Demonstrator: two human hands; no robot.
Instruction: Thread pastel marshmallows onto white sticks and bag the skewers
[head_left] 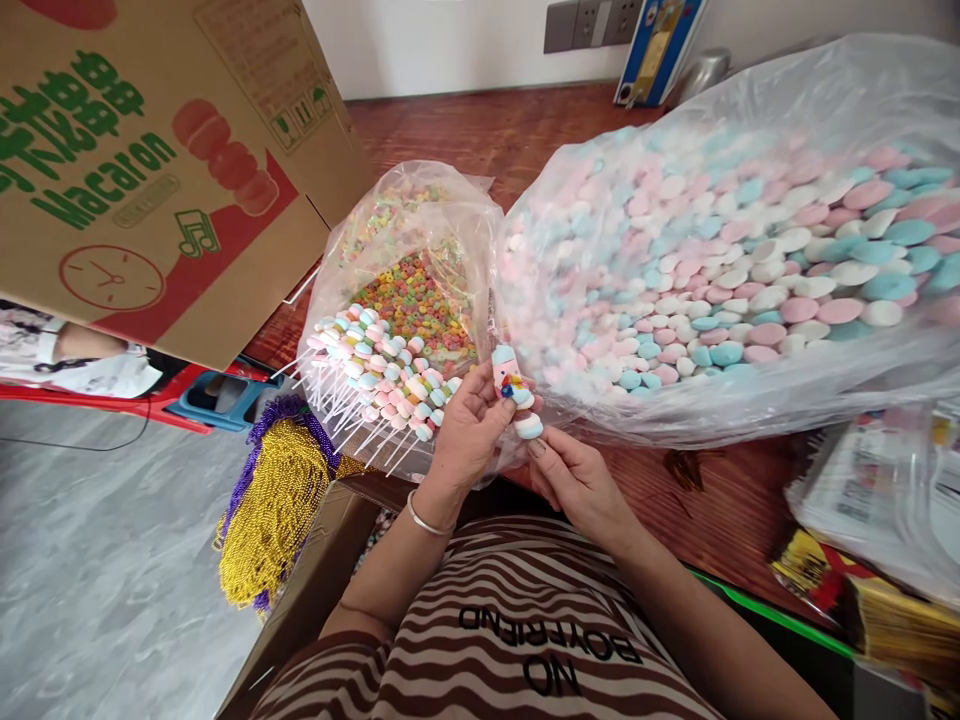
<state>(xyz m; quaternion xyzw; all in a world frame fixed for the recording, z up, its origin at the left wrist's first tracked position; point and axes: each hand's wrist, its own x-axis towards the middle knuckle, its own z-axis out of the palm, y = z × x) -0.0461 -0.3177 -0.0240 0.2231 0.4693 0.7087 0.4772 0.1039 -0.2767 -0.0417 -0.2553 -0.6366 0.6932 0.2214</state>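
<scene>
My left hand (469,425) pinches a short stack of pastel candy pieces (506,372), light blue, pink and white, with small coloured beads along it. A tiny face shows on the pink piece. At the stack's lower end my right hand (576,478) has thumb and finger closed by a white-and-blue piece; whether a stick lies between them is hidden. Just left are many finished candy skewers (390,365) on white sticks, lying on a clear bag of small coloured rings (424,295). To the right spreads a big clear bag of pink, white and blue candies (720,290).
A large Macaron carton (165,170) stands at the left on the reddish wooden table (450,125). Gold and purple bead strands (277,500) hang at the table's near left, beside an open cardboard box (315,570). Plastic-wrapped packets (877,500) lie at the right.
</scene>
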